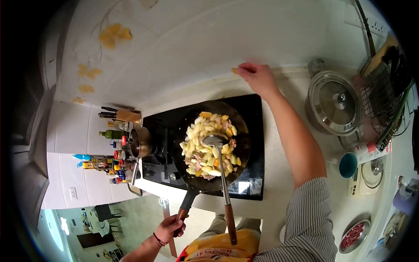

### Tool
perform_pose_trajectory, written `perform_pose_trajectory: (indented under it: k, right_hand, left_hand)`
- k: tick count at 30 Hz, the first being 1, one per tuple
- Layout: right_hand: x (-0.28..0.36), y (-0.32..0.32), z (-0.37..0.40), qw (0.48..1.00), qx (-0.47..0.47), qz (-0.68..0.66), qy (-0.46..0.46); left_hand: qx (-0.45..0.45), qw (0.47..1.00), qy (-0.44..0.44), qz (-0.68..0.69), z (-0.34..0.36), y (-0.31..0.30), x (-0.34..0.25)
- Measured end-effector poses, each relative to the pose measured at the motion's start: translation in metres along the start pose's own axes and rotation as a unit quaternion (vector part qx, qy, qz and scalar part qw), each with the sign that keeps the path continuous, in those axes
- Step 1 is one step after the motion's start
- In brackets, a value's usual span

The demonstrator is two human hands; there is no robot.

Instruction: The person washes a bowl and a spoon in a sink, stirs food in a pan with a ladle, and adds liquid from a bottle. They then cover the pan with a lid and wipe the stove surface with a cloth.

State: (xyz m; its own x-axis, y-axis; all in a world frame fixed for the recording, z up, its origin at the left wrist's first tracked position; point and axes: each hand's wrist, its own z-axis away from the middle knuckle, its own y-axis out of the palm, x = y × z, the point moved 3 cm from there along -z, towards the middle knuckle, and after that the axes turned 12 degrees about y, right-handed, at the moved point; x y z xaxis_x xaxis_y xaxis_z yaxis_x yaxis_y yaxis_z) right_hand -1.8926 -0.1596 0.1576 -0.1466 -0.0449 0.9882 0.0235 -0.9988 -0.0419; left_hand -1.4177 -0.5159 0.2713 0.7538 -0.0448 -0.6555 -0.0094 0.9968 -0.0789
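Observation:
My left hand is wrapped round the wooden handle of a dark wok on the black glass hob. Chopped pale yellow-green vegetable pieces fill the wok, mixed with bits of cooked meat and some orange pieces. A metal ladle rests with its bowl on the food; its wooden handle leans over the near rim, with neither hand on it. Beyond the hob, near the back wall, my right hand pinches a small yellow-orange piece between its fingertips.
Left of the wok stands a small saucepan, with bottles and jars and a knife block behind. On the right are a lidded steel pot, a wire dish rack, a teal cup and a bowl of raw meat.

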Motion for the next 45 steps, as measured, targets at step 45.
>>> perform_pose_trajectory:
  k: [45]
  right_hand:
    - [-0.081,0.020,1.433,0.421,-0.845,-0.258,0.205]
  left_hand:
    - [0.575,0.811,-0.053,0.096,-0.020,-0.072,0.070]
